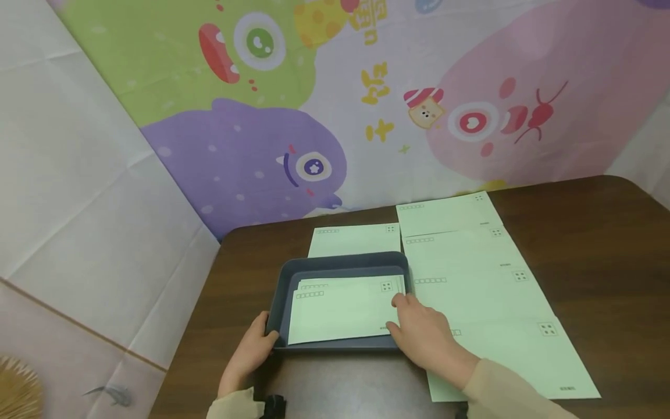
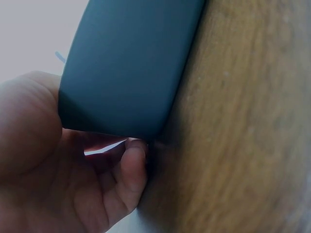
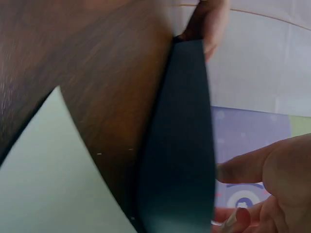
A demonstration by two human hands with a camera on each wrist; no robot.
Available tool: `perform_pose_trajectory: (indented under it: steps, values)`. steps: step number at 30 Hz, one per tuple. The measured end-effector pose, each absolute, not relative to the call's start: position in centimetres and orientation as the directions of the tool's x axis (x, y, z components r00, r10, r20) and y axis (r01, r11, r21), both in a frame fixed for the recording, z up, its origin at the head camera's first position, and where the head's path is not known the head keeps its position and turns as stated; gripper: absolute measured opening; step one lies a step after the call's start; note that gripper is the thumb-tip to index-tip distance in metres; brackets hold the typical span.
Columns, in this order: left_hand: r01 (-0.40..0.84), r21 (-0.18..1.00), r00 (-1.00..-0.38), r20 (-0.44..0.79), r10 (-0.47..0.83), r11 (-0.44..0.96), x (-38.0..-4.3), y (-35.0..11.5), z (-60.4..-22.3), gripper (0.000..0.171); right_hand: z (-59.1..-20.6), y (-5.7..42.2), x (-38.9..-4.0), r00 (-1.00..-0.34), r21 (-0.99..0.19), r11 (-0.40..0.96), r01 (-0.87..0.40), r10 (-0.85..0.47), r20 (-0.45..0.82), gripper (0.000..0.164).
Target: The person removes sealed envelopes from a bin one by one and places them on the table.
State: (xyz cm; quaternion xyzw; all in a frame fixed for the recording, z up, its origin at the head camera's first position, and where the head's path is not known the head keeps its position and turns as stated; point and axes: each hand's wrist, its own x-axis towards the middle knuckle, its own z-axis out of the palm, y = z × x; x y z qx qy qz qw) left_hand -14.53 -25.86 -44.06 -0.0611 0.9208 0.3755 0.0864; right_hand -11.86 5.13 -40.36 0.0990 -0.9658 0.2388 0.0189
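A dark blue-grey tray (image 1: 340, 263) holds a small stack of pale green envelopes (image 1: 342, 311) with printed postcode boxes. My left hand (image 1: 251, 343) grips the tray's left front corner. The thumb lies on the rim; in the left wrist view, fingers (image 2: 133, 167) curl beneath the tray wall (image 2: 129, 63). At the stack's right end, my right hand (image 1: 426, 331) pinches the top envelope between thumb and fingers. In the right wrist view the tray wall (image 3: 180, 131) hides most of the envelopes from sight, and part of the right hand (image 3: 286, 184) shows beyond it.
Several envelopes (image 1: 471, 297) lie in an overlapping column on the brown table (image 1: 570, 256), right of the tray. One more envelope (image 1: 356, 240) lies behind the tray, partly covered by it. A cartoon-print cloth (image 1: 251, 157) hangs along the table's back edge.
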Motion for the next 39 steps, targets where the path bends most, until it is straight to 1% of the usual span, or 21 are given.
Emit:
perform_pose_trajectory:
  steps: [3, 8, 13, 17, 21, 25, 30, 33, 35, 39]
  values:
    - [-0.185, 0.679, -0.976, -0.212, -0.052, 0.710, -14.6, -25.8, -44.1, 0.039, -40.9, 4.8, -12.1, -0.981, -0.427, 0.883, -0.193, -0.180, 0.069, 0.037]
    - [-0.190, 0.682, -0.975, -0.218, -0.052, 0.706, -14.6, -25.8, -44.1, 0.040, -41.4, 4.5, -12.6, -0.984, -0.375, 0.910, -0.176, -0.164, 0.064, 0.043]
    - [-0.189, 0.689, -0.975, -0.215, -0.051, 0.700, -14.6, -25.8, -44.1, 0.039, -41.7, 3.6, -13.2, -0.983, -0.256, 0.951, -0.172, -0.148, 0.110, 0.051]
    - [-0.183, 0.692, -0.976, -0.212, -0.045, 0.699, -14.5, -25.8, -44.1, 0.038, -42.0, 2.8, -13.6, -0.983, -0.162, 0.976, -0.145, -0.122, 0.139, 0.056]
    - [-0.183, 0.694, -0.976, -0.211, -0.046, 0.696, -14.6, -25.8, -44.2, 0.038, -42.3, 2.2, -13.7, -0.981, -0.094, 0.987, -0.128, -0.113, 0.155, 0.064]
    - [-0.184, 0.697, -0.976, -0.213, -0.045, 0.694, -14.6, -25.8, -44.0, 0.037, -42.5, 2.1, -13.9, -0.976, -0.037, 0.991, -0.129, -0.120, 0.179, 0.067]
    - [-0.181, 0.698, -0.977, -0.211, -0.042, 0.693, -14.6, -25.8, -43.8, 0.034, -42.4, 2.3, -14.3, -0.982, -0.033, 0.992, -0.126, -0.120, 0.147, 0.067]
    - [-0.177, 0.699, -0.977, -0.209, -0.039, 0.692, -14.6, -25.8, -43.8, 0.034, -42.3, 2.5, -14.3, -0.983, -0.058, 0.991, -0.119, -0.109, 0.146, 0.068]
    - [-0.176, 0.702, -0.977, -0.210, -0.037, 0.690, -14.5, -25.8, -43.9, 0.034, -42.3, 2.6, -14.4, -0.980, -0.073, 0.990, -0.122, -0.108, 0.167, 0.070]
    - [-0.180, 0.700, -0.976, -0.215, -0.037, 0.691, -14.5, -25.7, -43.9, 0.035, -42.5, 2.8, -14.3, -0.979, -0.130, 0.984, -0.125, -0.101, 0.176, 0.077]
